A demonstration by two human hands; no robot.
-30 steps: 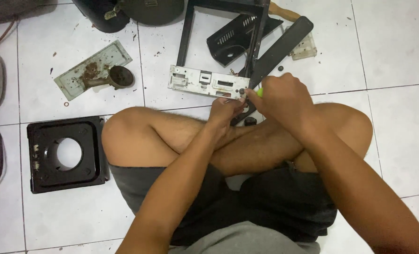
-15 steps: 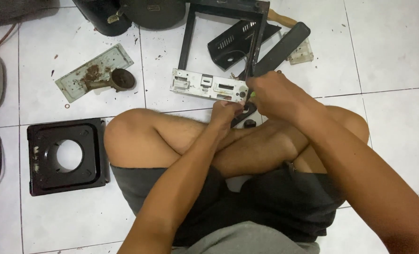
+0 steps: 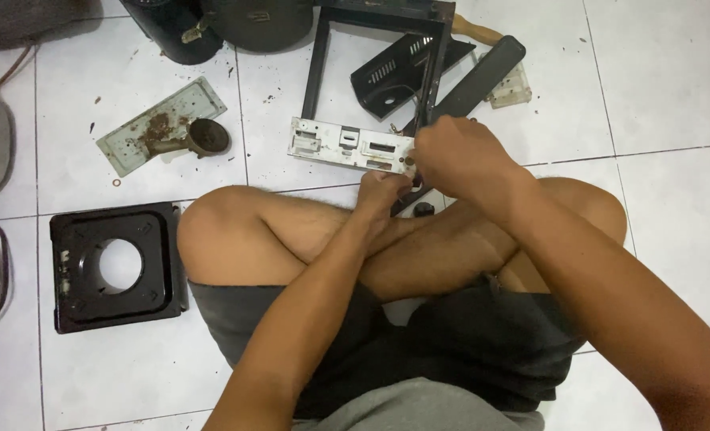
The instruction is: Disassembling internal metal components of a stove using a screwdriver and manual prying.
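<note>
- The white metal panel (image 3: 347, 145) is kept on the tiled floor (image 3: 674, 96), just past the crossed legs and against the black frame (image 3: 371, 48), likely so both hands reach it.
- Its right end is pinched by the left hand (image 3: 383, 191), apparently to steady it.
- The right hand (image 3: 455, 156) is curled closed over that end; what it grips cannot be told.
- The panel is seen as long, pale and slotted.

Green tool tip gone from view under right hand (image 3: 459, 156); hands closer together.

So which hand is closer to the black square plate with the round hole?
Left. The left hand is at the white panel, nearer the black square plate; the right hand is farther away.
</note>
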